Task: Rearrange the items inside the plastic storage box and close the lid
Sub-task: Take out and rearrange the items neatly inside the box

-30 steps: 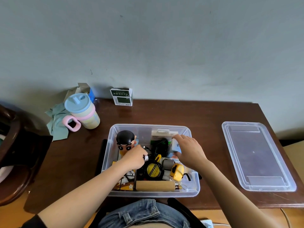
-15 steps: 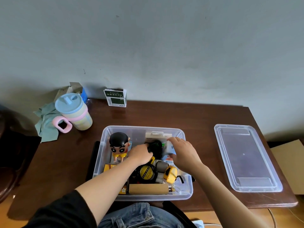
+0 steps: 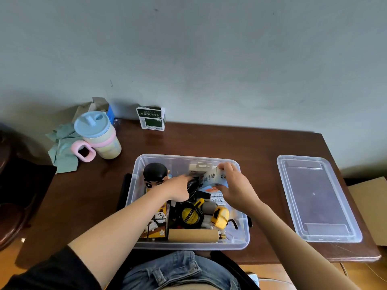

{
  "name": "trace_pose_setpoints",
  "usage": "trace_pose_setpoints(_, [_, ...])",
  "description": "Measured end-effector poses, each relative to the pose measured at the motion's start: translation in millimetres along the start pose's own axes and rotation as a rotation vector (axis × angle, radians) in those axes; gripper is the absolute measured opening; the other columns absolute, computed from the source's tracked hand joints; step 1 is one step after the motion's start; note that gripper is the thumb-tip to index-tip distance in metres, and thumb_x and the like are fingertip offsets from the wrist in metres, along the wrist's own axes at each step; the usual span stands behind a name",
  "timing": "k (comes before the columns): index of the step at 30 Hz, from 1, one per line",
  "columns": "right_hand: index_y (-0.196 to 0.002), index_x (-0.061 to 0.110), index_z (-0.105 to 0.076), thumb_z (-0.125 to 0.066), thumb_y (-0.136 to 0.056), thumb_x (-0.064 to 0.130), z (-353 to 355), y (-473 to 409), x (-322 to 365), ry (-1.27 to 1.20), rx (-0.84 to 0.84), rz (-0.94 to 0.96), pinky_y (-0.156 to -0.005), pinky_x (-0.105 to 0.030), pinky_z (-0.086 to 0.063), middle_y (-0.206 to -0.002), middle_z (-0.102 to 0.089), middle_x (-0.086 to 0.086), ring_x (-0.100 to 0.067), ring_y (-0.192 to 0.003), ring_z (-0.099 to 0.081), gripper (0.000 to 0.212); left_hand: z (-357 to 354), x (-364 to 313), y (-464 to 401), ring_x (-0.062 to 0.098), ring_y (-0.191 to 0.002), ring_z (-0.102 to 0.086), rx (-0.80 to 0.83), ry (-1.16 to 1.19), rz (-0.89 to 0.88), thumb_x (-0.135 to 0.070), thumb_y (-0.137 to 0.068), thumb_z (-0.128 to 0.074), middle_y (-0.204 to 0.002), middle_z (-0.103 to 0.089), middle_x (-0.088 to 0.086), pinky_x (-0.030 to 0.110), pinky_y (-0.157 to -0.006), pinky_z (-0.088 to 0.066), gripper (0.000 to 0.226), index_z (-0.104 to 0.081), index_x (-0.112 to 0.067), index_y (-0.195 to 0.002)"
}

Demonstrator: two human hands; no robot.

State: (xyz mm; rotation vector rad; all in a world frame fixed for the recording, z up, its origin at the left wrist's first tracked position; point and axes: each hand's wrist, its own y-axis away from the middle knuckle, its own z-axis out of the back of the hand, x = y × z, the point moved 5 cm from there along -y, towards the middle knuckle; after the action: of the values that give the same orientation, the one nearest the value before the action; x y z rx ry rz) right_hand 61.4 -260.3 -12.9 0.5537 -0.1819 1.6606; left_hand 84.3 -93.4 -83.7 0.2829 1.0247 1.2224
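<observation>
Nearest us, against the front wall of the clear storage box (image 3: 138,197), lies one cardboard tube (image 3: 193,235), laid flat along the wall where it takes least room, and beside it stands one yellow illustrated carton (image 3: 157,222). Just behind them we count two tape measures, one black with a yellow label (image 3: 190,215) and one yellow (image 3: 219,216), tucked side by side in the middle. Farther in, our left hand (image 3: 180,188) curls its fingers over a black object (image 3: 193,185); what that object is we cannot tell, but the grip looks meant to shift it aside. Our right hand (image 3: 234,185) grips one white packet (image 3: 215,176), thumb below and fingers over its top edge, tilting it up near the back wall, probably to stand it on edge and free floor space. One black-haired figurine (image 3: 156,174) stands upright in the back left corner. The box sits at the front middle of the table (image 3: 230,143), and its one lid (image 3: 316,197) lies flat well apart to the right, so closing is not yet begun. Farthest off we see one lidded cup (image 3: 98,137), one green cloth (image 3: 62,151) and one small green carton (image 3: 151,120) by the wall.
</observation>
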Motion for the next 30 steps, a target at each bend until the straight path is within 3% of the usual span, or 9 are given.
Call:
trace_pose_setpoints(4, [-0.126,0.015,-0.038,-0.063,-0.088,0.016,-13,-7,1,-0.039,0.1,0.013,-0.077,-0.033,-0.051,-0.123,-0.05,-0.001,-0.02,-0.095,-0.055,0.045,3,0,3,0.018,-0.065,-0.059,0.073,-0.057,0.074,-0.012,-0.086,-0.046,-0.081,-0.055,0.006,0.025,-0.053,-0.044,0.058,-0.029,-0.008,-0.141])
trace_pose_setpoints(8, [-0.132,0.016,-0.036,-0.058,-0.09,0.011,-33,-12,5,0.058,0.198,0.021,-0.085,-0.041,-0.051,-0.13,-0.046,-0.003,-0.026,-0.106,-0.055,0.048,-4,0,5,0.028,-0.066,-0.067,0.161,-0.068,0.085,-0.012,-0.087,-0.04,-0.095,-0.063,0.018,0.029,-0.056,-0.046,0.054,-0.032,-0.003,-0.139])
trace_pose_setpoints(12, [-0.141,0.019,-0.038,-0.06,-0.091,0.021,-45,-20,19,0.195,0.162,0.111,-0.093,-0.039,-0.049,-0.141,-0.043,0.001,-0.021,-0.125,-0.043,0.055,-6,9,2,0.021,-0.067,-0.06,0.12,0.021,0.083,-0.021,-0.086,-0.048,-0.1,-0.059,0.013,0.029,-0.06,-0.046,0.048,-0.041,-0.007,-0.131])
trace_pose_setpoints(16, [-0.143,0.025,-0.037,-0.06,-0.091,0.027,-51,-16,19,0.287,0.113,0.134,-0.084,-0.034,-0.052,-0.143,-0.034,0.004,-0.019,-0.131,-0.031,0.057,-8,21,2,0.043,-0.12,-0.046,0.08,0.021,0.083,-0.028,-0.083,-0.051,-0.132,-0.044,0.028,0.049,-0.097,-0.043,0.048,-0.045,-0.009,-0.127])
trace_pose_setpoints(18, [-0.141,0.029,-0.039,-0.063,-0.088,0.033,-47,-15,18,0.394,0.063,0.126,-0.082,-0.032,-0.05,-0.14,-0.035,0.003,-0.021,-0.127,-0.032,0.058,-13,23,3,0.048,-0.129,-0.033,0.071,0.043,0.064,-0.027,-0.084,-0.049,-0.133,-0.04,0.033,0.055,-0.104,-0.034,0.043,-0.047,-0.005,-0.121])
trace_pose_setpoints(21, [-0.133,0.026,-0.045,-0.065,-0.086,0.037,-42,-20,25,0.518,0.024,0.113,-0.085,-0.03,-0.043,-0.129,-0.043,0.0,-0.022,-0.114,-0.039,0.053,-13,23,11,0.041,-0.121,-0.04,0.0,0.126,0.035,-0.024,-0.085,-0.049,-0.121,-0.047,0.026,0.043,-0.093,-0.038,0.009,-0.053,-0.016,-0.088])
trace_pose_setpoints(23, [-0.127,0.022,-0.05,-0.067,-0.085,0.031,-42,-22,30,0.532,0.024,0.094,-0.079,-0.028,-0.042,-0.121,-0.046,-0.001,-0.021,-0.108,-0.043,0.046,-11,22,14,0.036,-0.11,-0.048,-0.08,0.166,-0.016,-0.022,-0.085,-0.051,-0.11,-0.05,0.019,0.038,-0.083,-0.041,0.009,-0.051,-0.023,-0.076])
trace_pose_setpoints(27, [-0.114,0.016,-0.056,-0.068,-0.084,0.02,-39,-22,34,0.492,0.043,0.03,-0.066,-0.026,-0.041,-0.114,-0.05,-0.002,-0.02,-0.103,-0.047,0.032,-1,23,28,0.02,-0.09,-0.058,-0.224,0.104,-0.086,-0.02,-0.092,-0.048,-0.107,-0.057,0.004,0.033,-0.076,-0.049,0.022,-0.063,-0.022,-0.108])
trace_pose_setpoints(30, [-0.104,0.013,-0.06,-0.068,-0.083,0.014,-34,-26,35,0.497,0.046,-0.017,-0.064,-0.026,-0.038,-0.11,-0.052,-0.004,-0.021,-0.101,-0.048,0.022,6,28,39,0.02,-0.088,-0.064,-0.284,0.157,-0.061,-0.017,-0.094,-0.045,-0.104,-0.065,0.001,0.039,-0.08,-0.054,0.023,-0.061,-0.027,-0.108])
